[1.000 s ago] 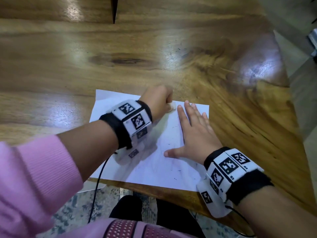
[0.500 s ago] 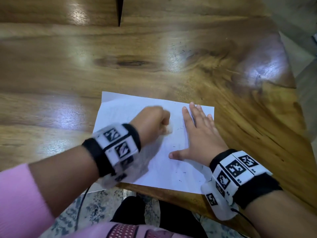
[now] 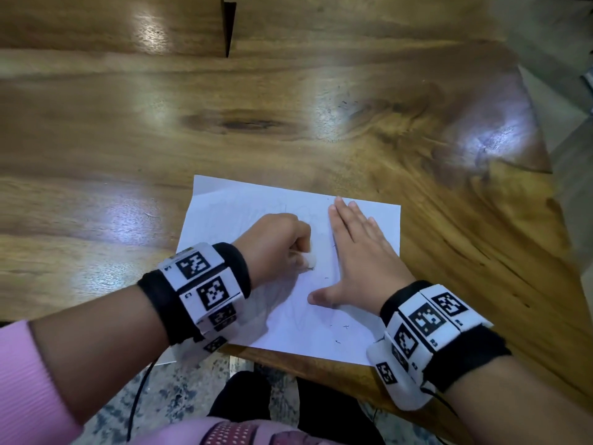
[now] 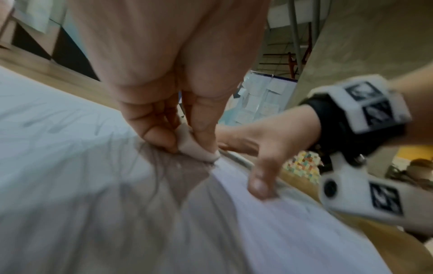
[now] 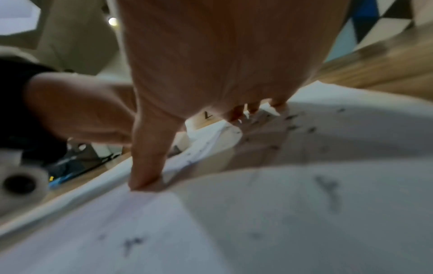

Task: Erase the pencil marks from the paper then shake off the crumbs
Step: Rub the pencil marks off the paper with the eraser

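A white sheet of paper (image 3: 224,216) lies at the near edge of the wooden table, with faint pencil lines on it. My left hand (image 3: 276,242) pinches a small white eraser (image 3: 310,260) and holds its tip against the paper near the sheet's middle; in the left wrist view the eraser (image 4: 194,146) sits between thumb and fingers, touching the paper (image 4: 70,157). My right hand (image 3: 359,252) lies flat on the sheet's right half, fingers straight and thumb spread. Dark eraser crumbs (image 3: 337,341) dot the paper near that hand, and crumbs (image 5: 291,117) also show on the paper (image 5: 304,222) in the right wrist view.
The glossy wooden table (image 3: 288,123) stretches far and left of the sheet. Its right edge (image 3: 545,175) curves away close to the paper. The near edge runs just under the sheet, with a patterned floor (image 3: 179,387) and my lap below. A few crumbs (image 3: 345,103) lie on the wood farther out.
My left hand with the eraser has slid toward me, from the sheet's far edge to its middle. The right hand has stayed flat on the paper.
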